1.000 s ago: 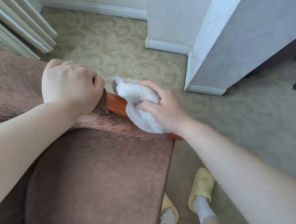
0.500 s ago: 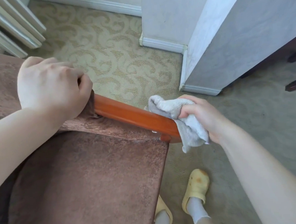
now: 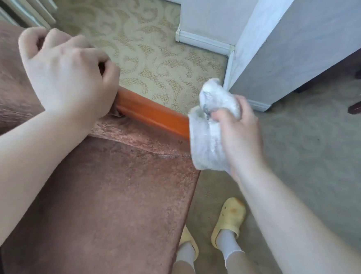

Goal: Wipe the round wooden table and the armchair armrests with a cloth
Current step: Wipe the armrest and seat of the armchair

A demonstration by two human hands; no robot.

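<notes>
- Head view: my right hand has its fingers pinching the bunched cloth at the front end of the wooden armrest.
- My left hand is curled in a loose fist, resting at the armrest's back end on the armchair.
- I judge this armrest nearly wiped; the table isn't in view, so I can't tell its state.

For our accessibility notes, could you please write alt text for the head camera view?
A person's right hand holds a bunched white cloth at the front end of an armchair's orange wooden armrest, while the left hand grips its padded rear. Yellow slippers stand on patterned carpet below.
</notes>
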